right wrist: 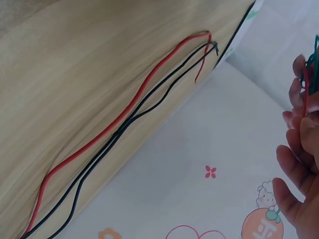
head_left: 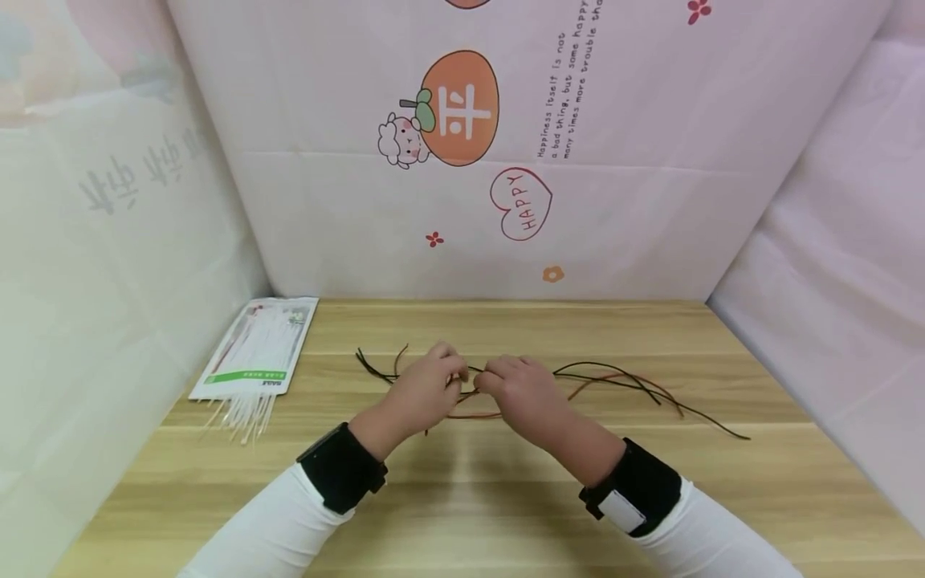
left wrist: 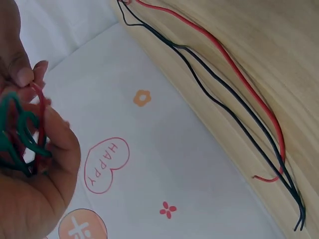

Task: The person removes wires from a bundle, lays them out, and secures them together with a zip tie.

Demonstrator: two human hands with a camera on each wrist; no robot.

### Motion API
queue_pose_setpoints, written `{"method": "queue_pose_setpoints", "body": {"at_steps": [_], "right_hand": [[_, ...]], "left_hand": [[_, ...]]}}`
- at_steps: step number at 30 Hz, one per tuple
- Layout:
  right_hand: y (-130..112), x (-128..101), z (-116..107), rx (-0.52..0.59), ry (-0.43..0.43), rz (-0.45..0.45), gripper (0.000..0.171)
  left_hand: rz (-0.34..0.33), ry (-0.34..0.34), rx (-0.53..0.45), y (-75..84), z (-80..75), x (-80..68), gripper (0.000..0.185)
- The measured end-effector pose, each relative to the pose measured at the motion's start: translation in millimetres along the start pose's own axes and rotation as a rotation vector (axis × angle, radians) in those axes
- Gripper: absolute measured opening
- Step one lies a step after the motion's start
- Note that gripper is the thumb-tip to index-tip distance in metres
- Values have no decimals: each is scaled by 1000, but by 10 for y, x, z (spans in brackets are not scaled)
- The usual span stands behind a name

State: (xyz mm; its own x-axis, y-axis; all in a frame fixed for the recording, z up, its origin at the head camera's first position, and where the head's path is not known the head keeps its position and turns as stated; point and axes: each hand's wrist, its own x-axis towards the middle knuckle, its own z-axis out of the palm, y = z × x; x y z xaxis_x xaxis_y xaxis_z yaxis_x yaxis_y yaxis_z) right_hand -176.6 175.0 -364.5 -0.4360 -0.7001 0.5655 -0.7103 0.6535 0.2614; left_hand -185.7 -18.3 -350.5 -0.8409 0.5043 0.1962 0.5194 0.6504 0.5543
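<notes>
In the head view, the left hand (head_left: 426,393) and right hand (head_left: 522,393) are meeting over the middle of the wooden surface (head_left: 462,498), both pinching a bundle of thin wires (head_left: 473,384) between curled fingers. The loose ends are trailing out to either side on the surface. A packet of white cable ties (head_left: 256,347) is lying at the far left.

The left wrist camera is showing fingers (left wrist: 35,164) gripping green and red strands (bunched tightly), with red and black lengths running along the wood.

The right wrist camera is showing fingertips (right wrist: 299,99) pinching the same strands.
</notes>
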Motion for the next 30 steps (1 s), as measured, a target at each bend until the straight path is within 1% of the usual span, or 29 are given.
{"method": "queue_pose_setpoints", "body": {"at_steps": [3, 5, 7, 8, 10, 13, 15, 17, 20, 22, 24, 27, 30], "right_hand": [[31, 2, 4, -4, 61, -9, 16], [40, 3, -4, 4, 90, -33, 18], [52, -2, -9, 16, 100, -65, 19], [60, -2, -21, 17, 108, -80, 20], [96, -17, -30, 5, 114, -84, 19], [176, -55, -56, -12, 116, -51, 20], [234, -85, -74, -15, 102, -21, 21], [279, -114, -96, -4, 83, 11, 21], [332, -153, -121, 5, 57, 52, 19], [361, -178, -129, 13, 48, 79, 20], [380, -199, -142, 23, 46, 84, 21], [401, -223, -157, 30, 47, 86, 21], [416, -236, -174, 28, 50, 86, 22]], "left_hand": [[81, -65, 7, 19, 12, -20, 16], [102, -90, 16, 21, 16, -25, 18], [125, -121, 27, 16, 13, -27, 20], [136, -131, 44, 11, 12, -27, 22], [147, -158, 79, -1, 3, -35, 24], [154, -200, 113, -17, -21, -58, 22], [154, -224, 123, -23, -42, -81, 20], [165, -249, 107, -19, -60, -107, 21], [195, -282, 110, -17, -77, -140, 25], [197, -300, 102, -31, -81, -154, 27], [183, -313, 85, -49, -93, -165, 24], [129, -316, 7, -101, -111, -175, 22], [96, -299, -60, -154, -146, -193, 23]]}}
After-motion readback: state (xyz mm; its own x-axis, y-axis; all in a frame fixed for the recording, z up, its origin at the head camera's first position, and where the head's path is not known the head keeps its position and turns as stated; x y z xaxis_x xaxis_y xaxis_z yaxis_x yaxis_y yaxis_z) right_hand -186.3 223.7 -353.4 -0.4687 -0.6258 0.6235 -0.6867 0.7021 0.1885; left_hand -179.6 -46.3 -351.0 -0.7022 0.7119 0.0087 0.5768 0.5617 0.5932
